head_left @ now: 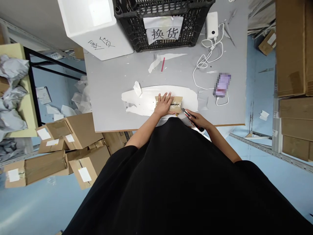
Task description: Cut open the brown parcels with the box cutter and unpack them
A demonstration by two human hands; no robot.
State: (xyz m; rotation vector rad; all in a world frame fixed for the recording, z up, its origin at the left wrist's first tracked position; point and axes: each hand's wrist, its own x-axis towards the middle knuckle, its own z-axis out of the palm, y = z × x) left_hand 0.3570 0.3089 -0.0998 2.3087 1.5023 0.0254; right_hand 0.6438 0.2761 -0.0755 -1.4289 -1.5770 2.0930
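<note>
Left hand lay flat, fingers spread open on a small taped cardboard parcel on the grey worktop; right hand gripped a utility knife, blade just beside parcel.

1 left hand and 1 right hand show near the centre of the frame, with 1 utility knife in the right hand and 1 small taped cardboard parcel under the left. Toward the top of the frame, the grey surface carries 1 black plastic crate, 1 white foam box, 1 white power bank, 1 blurred phone and 1 white cable. At least 4 cardboard cartons lie at lower left, and at least 4 stacked cartons line the right edge.
</note>
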